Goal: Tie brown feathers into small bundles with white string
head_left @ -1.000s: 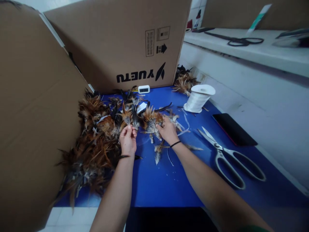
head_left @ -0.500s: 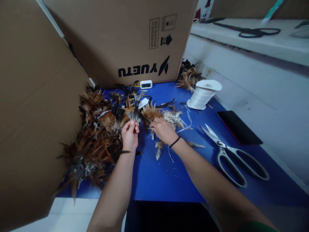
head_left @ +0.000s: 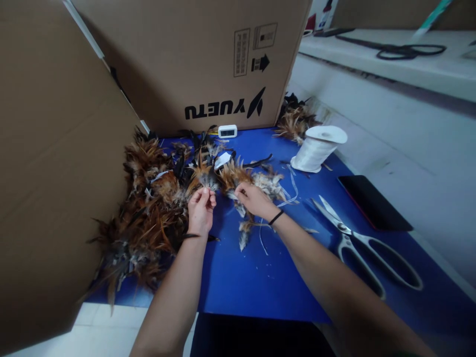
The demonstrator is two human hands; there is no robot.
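Note:
My left hand [head_left: 201, 213] pinches the base of a small bunch of brown and dark feathers [head_left: 204, 176], which fans out away from me. Just to its right, my right hand [head_left: 256, 199] is at the near edge of a loose pile of brown and whitish feathers [head_left: 273, 184]. Its thumb and fingertips are pressed together, and what they hold, if anything, is too small to make out. A few grey feathers [head_left: 244, 233] lie on the blue table [head_left: 256, 292] below that hand. Left of my left hand spreads a big heap of brown feather bunches [head_left: 145, 223].
Large silver scissors [head_left: 345, 230] lie partly open at right, near a dark phone [head_left: 374, 202]. Behind them stands a spool of white ribbon [head_left: 316, 148]. Cardboard [head_left: 208, 59] walls the back and left. A small white digital display [head_left: 227, 131] sits at the back.
My right hand has drawn slightly back from the feather pile, its fingertips now pinched together. My left hand keeps its pinch on the bunch. The whole view has shifted slightly.

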